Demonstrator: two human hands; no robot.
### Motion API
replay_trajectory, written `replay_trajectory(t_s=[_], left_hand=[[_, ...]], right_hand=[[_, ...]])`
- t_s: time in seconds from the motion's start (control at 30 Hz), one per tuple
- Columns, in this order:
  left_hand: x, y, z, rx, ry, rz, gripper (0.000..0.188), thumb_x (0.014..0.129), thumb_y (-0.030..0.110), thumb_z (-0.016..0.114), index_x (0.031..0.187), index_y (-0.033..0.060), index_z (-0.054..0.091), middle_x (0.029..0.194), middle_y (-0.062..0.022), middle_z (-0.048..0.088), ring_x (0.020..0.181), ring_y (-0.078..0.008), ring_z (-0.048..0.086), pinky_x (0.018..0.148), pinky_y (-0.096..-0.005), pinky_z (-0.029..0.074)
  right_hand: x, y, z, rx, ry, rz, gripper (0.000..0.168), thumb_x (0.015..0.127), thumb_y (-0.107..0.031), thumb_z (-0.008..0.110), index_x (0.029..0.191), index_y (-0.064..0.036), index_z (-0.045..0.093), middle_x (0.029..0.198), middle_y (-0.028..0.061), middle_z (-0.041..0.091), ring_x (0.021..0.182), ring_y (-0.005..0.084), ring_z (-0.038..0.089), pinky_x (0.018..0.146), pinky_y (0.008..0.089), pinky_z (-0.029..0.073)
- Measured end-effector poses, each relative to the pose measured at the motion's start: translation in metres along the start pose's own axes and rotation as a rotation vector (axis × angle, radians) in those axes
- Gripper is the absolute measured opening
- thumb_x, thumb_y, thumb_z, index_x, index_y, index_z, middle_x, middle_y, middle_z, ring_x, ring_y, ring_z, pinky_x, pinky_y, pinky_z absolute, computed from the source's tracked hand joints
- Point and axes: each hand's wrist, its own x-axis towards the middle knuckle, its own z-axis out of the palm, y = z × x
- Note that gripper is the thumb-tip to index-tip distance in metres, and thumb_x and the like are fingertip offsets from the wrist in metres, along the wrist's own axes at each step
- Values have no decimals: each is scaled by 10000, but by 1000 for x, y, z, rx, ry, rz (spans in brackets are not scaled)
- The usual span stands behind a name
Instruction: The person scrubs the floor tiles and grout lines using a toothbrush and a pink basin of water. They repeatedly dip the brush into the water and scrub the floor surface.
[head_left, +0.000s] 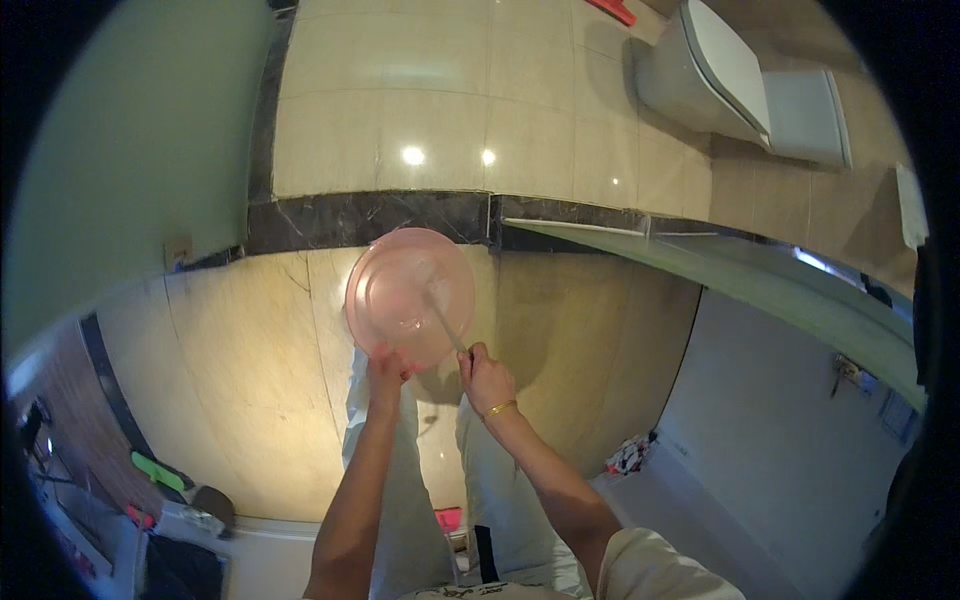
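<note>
A round pink plastic basin (361, 292) is before my legs, its far side overlapping the dark stone threshold. My left hand (388, 375) grips the basin's near rim. My right hand (487, 379), with a gold-coloured bracelet at the wrist, is closed around the handle of a thin pale tool (448, 324). That tool slants down into the basin. Its far end is blurred, so its kind is unclear. A little liquid or foam seems to glisten inside the basin.
Beyond the dark stone threshold (360, 221) is a tiled floor with a white toilet (727, 71) and a red tool head (616, 10). Greenish glass panels (135, 150) stand at both sides. A green object (159, 471) lies at lower left, a patterned cloth bundle (630, 454) at lower right.
</note>
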Motion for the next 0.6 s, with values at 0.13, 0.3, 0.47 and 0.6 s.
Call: replay_trajectory(t_s=[0.13,0.3,0.47,0.6], left_hand=[[32,59,-5,172,-38,37,456,814,184,432,1201,50,230,1027,-123,489,666,-170,575,547,-219,401],[59,124,5,260,-44,49,419,822,164,414,1193,59,248,1029,-112,495,653,-163,578,573,-222,393],[80,170,30,358,-27,13,416,819,171,423,1190,75,259,1030,-106,504,668,-165,583,590,-228,386],[92,189,51,344,-71,1,428,814,182,433,1193,78,262,1035,-109,503,671,-169,582,581,-234,392]], right_hand=[[21,-24,6,98,85,25,230,802,-277,425,792,-47,409,578,191,529,553,359,531,492,447,411],[57,-60,-5,263,110,118,230,810,-268,426,773,-41,421,584,178,527,548,357,522,490,443,406],[93,-75,-38,356,82,193,239,813,-272,416,789,-34,425,603,183,532,570,356,525,513,442,412],[116,-80,-61,373,120,223,254,809,-280,412,814,-26,431,614,189,533,582,363,524,521,448,410]])
